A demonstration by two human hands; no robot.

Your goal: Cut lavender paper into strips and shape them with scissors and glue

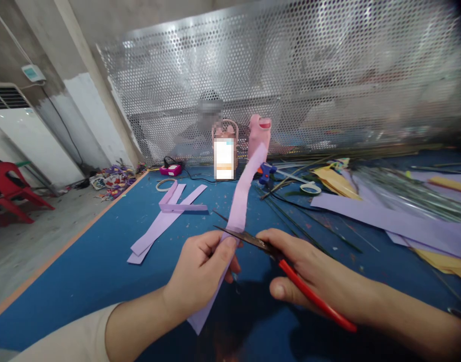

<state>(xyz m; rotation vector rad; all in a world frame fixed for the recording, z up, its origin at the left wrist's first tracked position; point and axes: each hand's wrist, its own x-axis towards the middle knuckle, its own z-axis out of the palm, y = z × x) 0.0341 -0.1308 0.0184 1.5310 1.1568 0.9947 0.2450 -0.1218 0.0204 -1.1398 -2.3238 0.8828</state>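
Observation:
My left hand (202, 274) pinches a long lilac paper strip (242, 196) near its middle; the strip rises away from me and its lower end hangs below my fingers. My right hand (309, 274) grips red-handled scissors (290, 274) whose dark blades cross the strip right beside my left thumb. Both hands hover above the blue table (102, 271).
Cut lilac strips (166, 216) lie to the left. Large lilac and yellow sheets (396, 221) and thin green wires (290, 216) spread to the right. Tape rolls (310, 188), a blue glue gun (267, 172) and pink items stand farther back by a perforated metal screen, a person behind it.

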